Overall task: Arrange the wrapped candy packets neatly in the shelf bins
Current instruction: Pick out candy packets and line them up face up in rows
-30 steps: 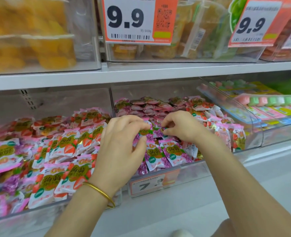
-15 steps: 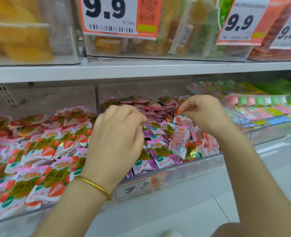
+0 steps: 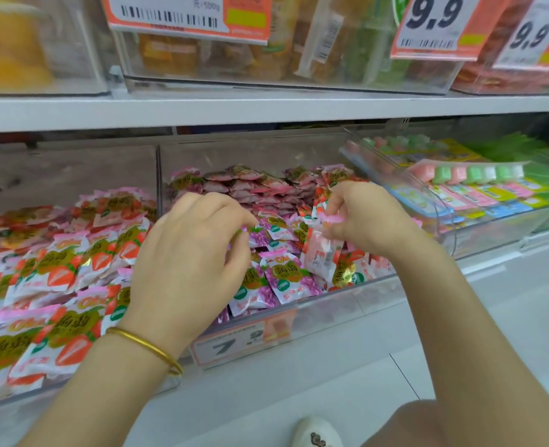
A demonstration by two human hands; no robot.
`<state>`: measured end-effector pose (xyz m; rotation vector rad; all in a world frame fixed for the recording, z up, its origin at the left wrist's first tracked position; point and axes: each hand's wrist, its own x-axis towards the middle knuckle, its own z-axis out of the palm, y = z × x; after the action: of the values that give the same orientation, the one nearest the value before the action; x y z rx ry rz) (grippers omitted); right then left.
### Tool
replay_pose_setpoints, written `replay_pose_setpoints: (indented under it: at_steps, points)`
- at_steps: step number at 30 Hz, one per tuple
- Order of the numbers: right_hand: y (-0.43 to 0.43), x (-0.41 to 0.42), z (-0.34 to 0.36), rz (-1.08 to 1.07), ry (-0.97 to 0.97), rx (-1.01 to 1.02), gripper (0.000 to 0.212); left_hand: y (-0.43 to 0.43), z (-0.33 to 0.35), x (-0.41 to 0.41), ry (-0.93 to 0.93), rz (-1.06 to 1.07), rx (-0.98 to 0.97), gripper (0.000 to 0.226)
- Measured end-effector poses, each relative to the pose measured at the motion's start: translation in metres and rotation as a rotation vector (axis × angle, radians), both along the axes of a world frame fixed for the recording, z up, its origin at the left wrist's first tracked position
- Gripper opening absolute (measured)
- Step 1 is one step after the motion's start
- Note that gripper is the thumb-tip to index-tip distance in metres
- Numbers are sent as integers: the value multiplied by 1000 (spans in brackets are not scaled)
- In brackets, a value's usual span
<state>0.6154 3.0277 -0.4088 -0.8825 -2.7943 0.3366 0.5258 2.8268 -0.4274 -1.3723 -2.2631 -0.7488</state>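
Head view: right hand (image 3: 363, 217) pinches a strawberry packet (image 3: 320, 258) by its top edge, long axis hanging toward 6 o'clock above the middle bin (image 3: 347, 304); left hand (image 3: 189, 262), at its 9 o'clock, pinches a grape packet (image 3: 256, 237).

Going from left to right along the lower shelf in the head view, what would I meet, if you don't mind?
strawberry candy packets → left hand → grape candy packets → right hand, pinching a pink packet → pastel block candies

A thin gold bangle (image 3: 145, 348) rings the wrist of the left grip (image 3: 189, 262); forearms (image 3: 454, 317) bare, shoe (image 3: 316, 433) white.
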Motion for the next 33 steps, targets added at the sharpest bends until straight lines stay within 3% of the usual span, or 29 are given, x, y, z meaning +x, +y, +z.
replay_pose_setpoints:
  at_steps: [3,5,9,12,15,17,19,21,24,29,33]
  points:
    - [-3,5,8,3,406,-288,18,1,2,0,-11,0,-27,23]
    - [-10,5,13,22,564,-472,21,3,6,2,-41,-27,-65,36]
    - [-31,-6,17,156,692,-871,20,17,17,10,-197,-48,-127,62]
    - [-36,-10,19,234,679,-1023,13,25,13,10,-221,-17,-70,48]
    - [-31,-6,20,230,670,-1130,3,29,6,6,-372,-43,13,30]
    - [-24,-1,21,160,625,-1003,2,32,6,7,-447,-56,44,20]
    - [-16,7,21,92,450,-684,5,34,9,9,-507,-74,71,11]
    - [-11,16,18,55,154,-323,11,35,12,10,-567,-84,105,6]
    - [-17,22,11,-28,-306,20,14,37,9,7,-655,-106,132,12]
    - [-33,21,3,-39,-466,187,25,34,5,6,-803,-169,144,17]
    - [-32,21,2,-48,-430,124,19,28,6,7,-897,-168,185,29]
